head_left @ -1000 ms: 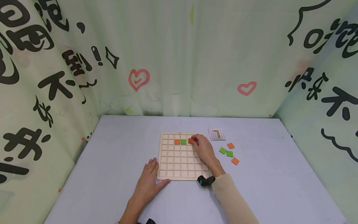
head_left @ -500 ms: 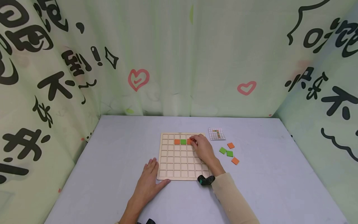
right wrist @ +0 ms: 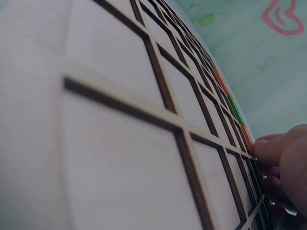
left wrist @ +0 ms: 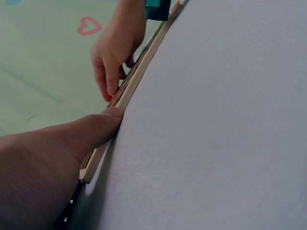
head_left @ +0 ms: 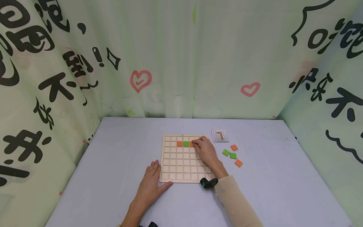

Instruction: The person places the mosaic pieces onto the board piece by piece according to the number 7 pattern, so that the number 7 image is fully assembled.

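Note:
The wooden grid board (head_left: 181,164) lies flat on the table. In its upper part an orange tile (head_left: 180,143), a green tile (head_left: 186,143) and another orange tile (head_left: 191,143) sit side by side in one row. My right hand (head_left: 206,152) holds the right-hand orange tile at its right edge, which the fingertips partly cover. In the right wrist view these fingers (right wrist: 266,148) meet the end of that orange tile (right wrist: 247,138). My left hand (head_left: 153,181) lies with extended fingers along the board's left edge, and its thumb (left wrist: 103,125) touches the near edge.
Right of the board, two green tiles (head_left: 226,152) (head_left: 233,156) and two orange tiles (head_left: 234,147) (head_left: 238,163) lie loose on the table (head_left: 269,176). A small patterned card (head_left: 219,136) lies behind them. A printed curtain (head_left: 175,63) hangs behind the table.
The orange tile in my right hand has moved slightly left, up against the green one in the row, and my right fingertips have shifted a little. My left hand has stayed in place.

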A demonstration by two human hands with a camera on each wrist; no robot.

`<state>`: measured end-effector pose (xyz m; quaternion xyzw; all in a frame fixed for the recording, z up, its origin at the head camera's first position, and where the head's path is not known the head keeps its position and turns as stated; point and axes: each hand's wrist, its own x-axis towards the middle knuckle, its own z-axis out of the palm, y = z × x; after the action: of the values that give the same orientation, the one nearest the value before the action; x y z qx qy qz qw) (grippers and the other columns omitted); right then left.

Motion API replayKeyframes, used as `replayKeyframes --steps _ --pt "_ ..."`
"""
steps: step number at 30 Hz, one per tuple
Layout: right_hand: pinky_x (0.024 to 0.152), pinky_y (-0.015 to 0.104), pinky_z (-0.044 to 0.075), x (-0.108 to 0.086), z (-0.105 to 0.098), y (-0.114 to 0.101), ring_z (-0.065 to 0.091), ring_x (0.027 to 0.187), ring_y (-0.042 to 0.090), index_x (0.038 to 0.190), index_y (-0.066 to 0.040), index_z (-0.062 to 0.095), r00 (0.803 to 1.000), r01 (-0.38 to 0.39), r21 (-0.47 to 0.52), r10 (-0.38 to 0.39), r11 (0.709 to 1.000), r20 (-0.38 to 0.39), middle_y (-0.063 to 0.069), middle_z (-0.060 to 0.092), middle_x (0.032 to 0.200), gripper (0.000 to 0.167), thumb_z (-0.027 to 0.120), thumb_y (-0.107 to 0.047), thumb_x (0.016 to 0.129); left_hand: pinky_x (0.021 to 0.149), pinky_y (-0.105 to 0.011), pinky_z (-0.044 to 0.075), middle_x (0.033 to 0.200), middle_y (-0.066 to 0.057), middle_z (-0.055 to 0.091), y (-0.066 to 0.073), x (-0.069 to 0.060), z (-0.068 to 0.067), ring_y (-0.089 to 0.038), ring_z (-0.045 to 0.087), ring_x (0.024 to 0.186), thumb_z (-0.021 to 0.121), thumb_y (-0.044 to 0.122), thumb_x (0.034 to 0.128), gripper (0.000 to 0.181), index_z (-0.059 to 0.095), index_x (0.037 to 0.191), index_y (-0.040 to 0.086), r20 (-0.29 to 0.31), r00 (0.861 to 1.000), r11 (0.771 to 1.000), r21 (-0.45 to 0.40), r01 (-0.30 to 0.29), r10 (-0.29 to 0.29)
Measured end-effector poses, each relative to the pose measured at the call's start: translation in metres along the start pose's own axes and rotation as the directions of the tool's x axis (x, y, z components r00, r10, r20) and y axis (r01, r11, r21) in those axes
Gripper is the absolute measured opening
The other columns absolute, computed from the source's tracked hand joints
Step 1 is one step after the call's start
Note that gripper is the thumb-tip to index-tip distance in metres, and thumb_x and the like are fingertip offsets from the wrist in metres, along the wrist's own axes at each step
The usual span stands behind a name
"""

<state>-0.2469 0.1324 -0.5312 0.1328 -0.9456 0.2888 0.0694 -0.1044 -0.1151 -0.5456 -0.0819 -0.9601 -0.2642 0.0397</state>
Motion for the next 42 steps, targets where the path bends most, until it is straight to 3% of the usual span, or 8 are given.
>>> replayKeyframes --steps 11,23,42 --pt "0.068 0.030 0.048 0.000 -0.001 0.000 0.055 0.083 0.019 0.120 -0.007 0.072 1.000 -0.007 0.008 0.007 1.000 0.004 0.009 0.065 0.101 0.026 0.063 -0.020 0.100 0.125 -0.051 0.028 0.157 -0.024 0.040 0.000 0.001 0.000 -0.037 0.032 0.151 0.075 0.051 0.0844 0.089 0.046 0.145 -0.008 0.000 1.000 1.000 -0.001 -0.005 0.005" --pt "0.076 0.036 0.054 -0.003 -0.003 -0.003 0.060 0.091 0.020 0.123 -0.006 0.070 0.999 -0.041 0.029 0.040 0.999 0.008 0.008 0.066 0.104 0.029 0.063 -0.021 0.099 0.124 -0.051 0.029 0.156 -0.024 0.041 0.000 -0.001 0.000 -0.037 0.033 0.150 0.075 0.051 0.0846 0.089 0.046 0.144 -0.008 -0.007 1.000 1.000 0.007 -0.007 0.007" --pt "0.079 0.036 0.053 -0.006 -0.012 -0.005 0.057 0.092 0.020 0.126 -0.005 0.066 0.998 -0.051 0.074 0.047 0.996 0.050 0.010 0.064 0.113 0.031 0.059 -0.021 0.101 0.125 -0.050 0.028 0.157 -0.024 0.040 0.000 0.000 0.000 -0.037 0.032 0.150 0.074 0.052 0.0852 0.089 0.046 0.145 -0.008 -0.008 1.000 1.000 0.004 -0.014 0.014"
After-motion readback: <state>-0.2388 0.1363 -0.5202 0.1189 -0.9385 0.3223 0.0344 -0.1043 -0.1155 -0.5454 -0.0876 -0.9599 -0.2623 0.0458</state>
